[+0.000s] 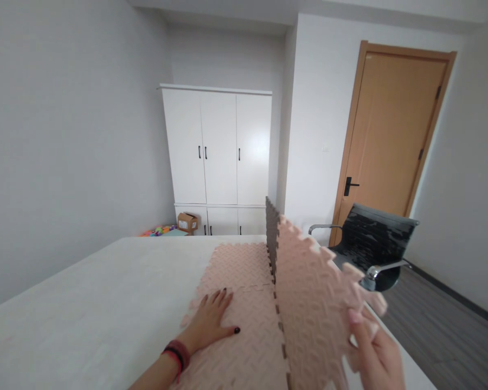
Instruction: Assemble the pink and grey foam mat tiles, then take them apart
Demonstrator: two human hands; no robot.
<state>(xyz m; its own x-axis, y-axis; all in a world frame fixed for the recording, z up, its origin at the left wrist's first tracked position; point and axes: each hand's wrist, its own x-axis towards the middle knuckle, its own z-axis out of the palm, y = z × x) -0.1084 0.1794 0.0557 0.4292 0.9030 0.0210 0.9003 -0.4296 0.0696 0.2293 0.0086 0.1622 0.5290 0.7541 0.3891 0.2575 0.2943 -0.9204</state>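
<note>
Gripped in the right hand [376,352], a raised pink foam mat tile [313,303] is tilted up on the bed [85,303]; the left hand [209,322] is pressed open on laid tiles [239,271]. Joining is judged partly done.

Pink foam mats [244,303], right half [313,303] raised

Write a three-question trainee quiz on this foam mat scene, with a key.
1. True or false: the left hand lies flat on the pink foam mats.
2. Which hand lifts the raised mat section? A) left B) right C) both
3. What stands right of the bed, before the wooden door?

Key: 1 true. 2 B, the right hand grips its toothed edge. 3 the black office chair.
</note>
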